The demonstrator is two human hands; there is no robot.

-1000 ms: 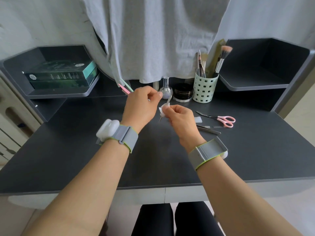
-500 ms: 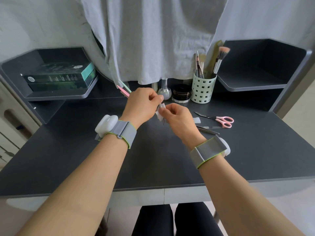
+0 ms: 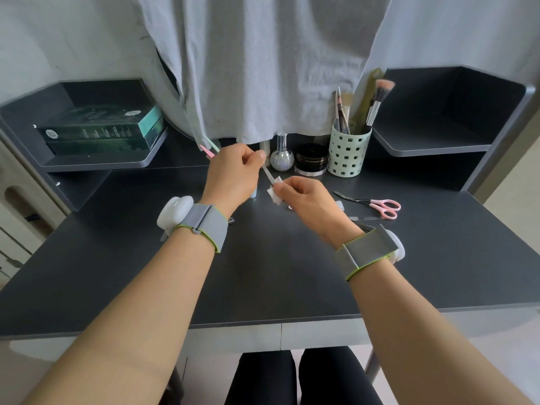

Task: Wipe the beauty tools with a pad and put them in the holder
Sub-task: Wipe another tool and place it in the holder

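My left hand (image 3: 233, 173) pinches the top of a thin metal tool (image 3: 267, 173) that slants down to the right. My right hand (image 3: 306, 200) pinches a white pad (image 3: 274, 192) folded around the tool's lower end. Both hands hover above the dark desk (image 3: 263, 273). Pink and green sticks (image 3: 209, 149) poke out behind my left hand; I cannot tell whether it holds them. The pale green perforated holder (image 3: 347, 154) stands at the back right with brushes and other tools in it. Pink-handled scissors (image 3: 377, 204) and a flat metal tool (image 3: 361, 222) lie on the desk right of my right hand.
A round glass bottle (image 3: 282, 159) and a black jar (image 3: 311, 160) stand left of the holder. A grey cloth (image 3: 263, 68) hangs over the back. A green box (image 3: 102, 130) rests on the left shelf; the right shelf (image 3: 432, 141) juts out beside the holder.
My right hand has slid the pad down the tool toward its lower end, and the hands have drawn slightly apart. The tool now slants more to the right.
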